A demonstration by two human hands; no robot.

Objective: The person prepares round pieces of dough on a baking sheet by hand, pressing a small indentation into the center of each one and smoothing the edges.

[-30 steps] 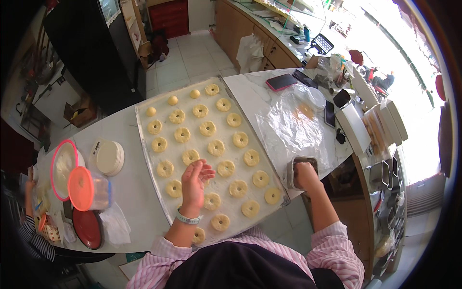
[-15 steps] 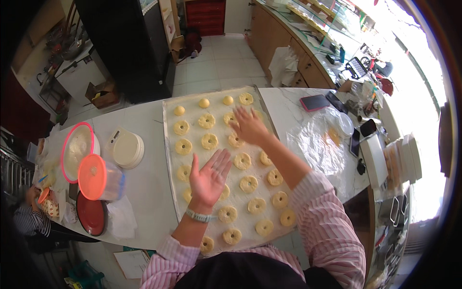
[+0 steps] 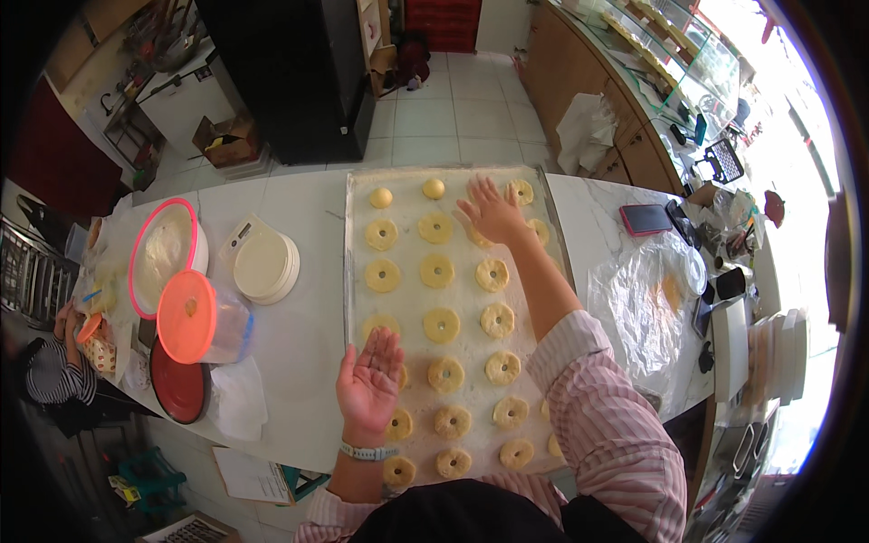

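Note:
A large floured tray holds rows of flat dough rings, each with a small hole in its middle. Along its far edge sit two round dough balls at the left and a dough ring at the right. Between them my right hand lies palm down with its fingers spread, covering that spot; whether it presses on dough there is hidden. My left hand is held palm up over the tray's left side, fingers stretched and nothing in it, hiding part of some rings.
Left of the tray are a round white kitchen scale, an orange-lidded tub, a pink-rimmed bowl and a dark red lid. To the right lie crumpled plastic wrap and a phone. Another person is at far left.
The view has shifted, so the tray appears farther right. My right hand has reached farther toward the far row, and the third dough ball there is now hidden by it. My left hand stays palm up.

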